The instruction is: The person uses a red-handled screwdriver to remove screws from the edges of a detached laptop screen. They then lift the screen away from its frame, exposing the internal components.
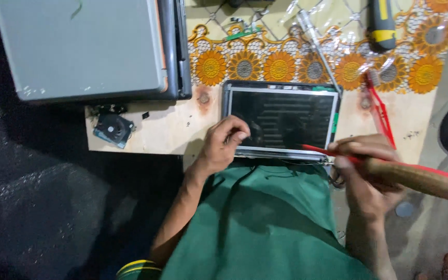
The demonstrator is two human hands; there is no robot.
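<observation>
At the board's [167, 136] left edge I see a small cooling fan [112, 128] lying below a closed grey laptop [86, 46], which runs off the top of the frame. Near the front edge my left hand [223, 146] rests curled on the lower left corner of the bare screen panel [282, 118], fingertips [238, 136] pressing its frame. At the panel's lower right corner my right hand [365, 171] is clenched around a red tool [416, 176], its tip at the panel's bottom edge and its blurred handle running off the right side.

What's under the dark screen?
The screen panel lies on a pale wooden board. Its far edge overlaps the sunflower cloth. Whatever lies directly beneath the panel is covered.
</observation>
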